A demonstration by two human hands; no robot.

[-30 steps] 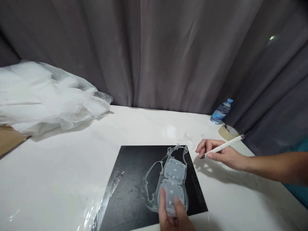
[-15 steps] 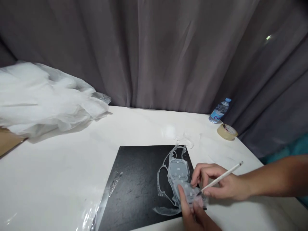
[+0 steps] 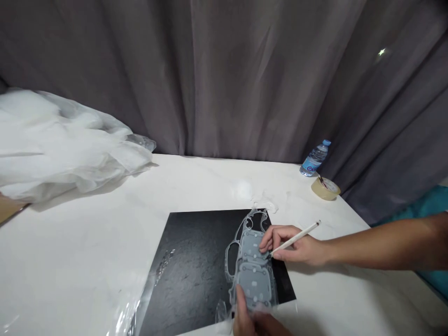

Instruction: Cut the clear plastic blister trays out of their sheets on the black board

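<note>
My right hand [image 3: 297,247] is closed around a slim white pen-like tool [image 3: 297,239], whose dark tip meets the right side of a translucent grey plastic sheet [image 3: 254,282]. Two rounded grey panels dotted with pale spots make up the sheet, with clear looping strips [image 3: 231,256] along its left side. It lies over a black board [image 3: 189,266]. At the sheet's lower edge, my left hand [image 3: 254,322] holds it, one finger stretched along its left side; the other fingers are partly out of frame.
A crumpled clear scrap [image 3: 268,204] lies beyond the board on the white table [image 3: 87,252]. A water bottle [image 3: 315,158] and a tape roll [image 3: 325,188] stand at the back right. White sheer fabric [image 3: 66,144] is heaped at left, before a grey curtain [image 3: 227,79].
My right hand and the tool have moved up and left, from the lower panel to between the panels. My left hand has shifted down and left, and the lower panel now lies flatter.
</note>
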